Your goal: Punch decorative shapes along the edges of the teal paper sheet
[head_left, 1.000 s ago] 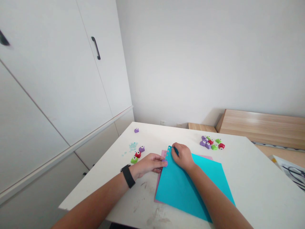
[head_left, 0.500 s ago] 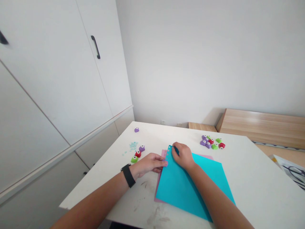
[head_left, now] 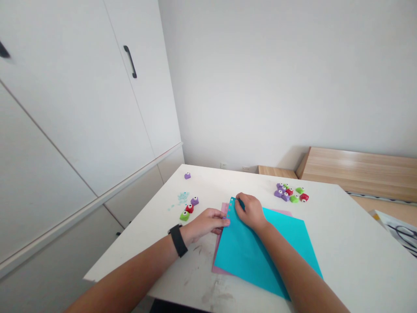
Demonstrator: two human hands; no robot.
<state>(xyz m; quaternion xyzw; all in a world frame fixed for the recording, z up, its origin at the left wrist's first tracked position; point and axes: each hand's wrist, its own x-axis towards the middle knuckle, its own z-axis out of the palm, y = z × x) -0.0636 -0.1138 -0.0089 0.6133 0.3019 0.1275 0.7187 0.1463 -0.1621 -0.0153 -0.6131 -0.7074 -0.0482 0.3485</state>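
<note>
A large sheet of blue paper [head_left: 260,252] lies over a pink sheet [head_left: 221,270] on the white table. Small holes run down the blue sheet's left edge from its upper left corner. At that edge my left hand [head_left: 208,224] is closed, thumb on top and fingers beneath. A sliver of purple shows by its fingertips, too small to name. With fingers curled at the top edge, my right hand [head_left: 250,211] holds the blue paper near the corner. Left of my hands sit small eyed figures: purple [head_left: 194,201], red [head_left: 189,208] and green [head_left: 184,215].
Blue paper bits [head_left: 183,198] lie scattered on the table [head_left: 156,217]. Another purple figure [head_left: 187,175] is near the far left corner. Several purple, red and green figures [head_left: 289,191] cluster at the right. White cabinets [head_left: 81,108] stand left; wooden furniture [head_left: 352,171] is behind the table.
Both hands keep almost the same hold on the paper. The view has shifted slightly, and the green figure shows a little more clearly beside my left wrist.
</note>
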